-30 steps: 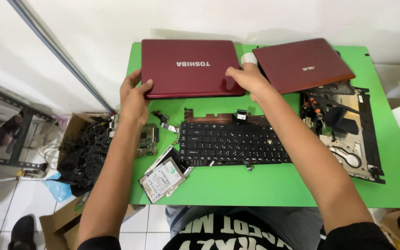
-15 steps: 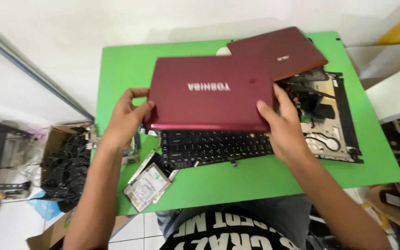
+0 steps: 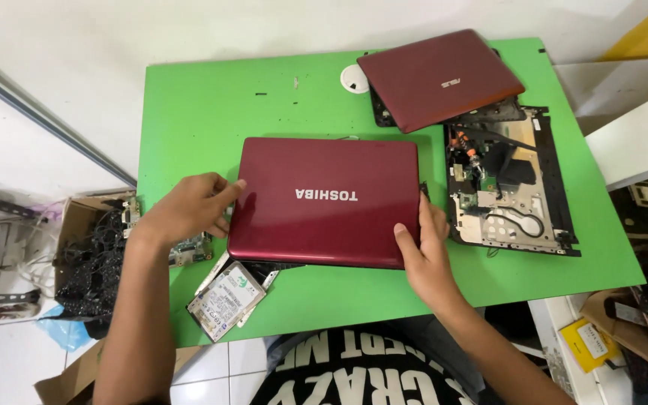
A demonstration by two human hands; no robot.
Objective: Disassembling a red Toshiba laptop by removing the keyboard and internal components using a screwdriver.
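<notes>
A closed laptop (image 3: 328,201) lies mid-table (image 3: 189,112). Behind it to the right lies a second laptop (image 3: 438,77), an opened chassis (image 3: 508,187) right of it, a hard drive (image 3: 226,300) at the front-left edge.

Wide open green surface (image 3: 211,112) lay behind and to the left of the closed red laptop (image 3: 325,201), room for a hand to sweep through. On the right it was tight: the stripped laptop chassis (image 3: 508,184) sat just beside it, with a second red laptop (image 3: 438,77) and a white disc (image 3: 354,78) crowding the far corner. Near the front left edge, a hard drive (image 3: 226,300) and a circuit board (image 3: 189,250) blocked the way.
</notes>
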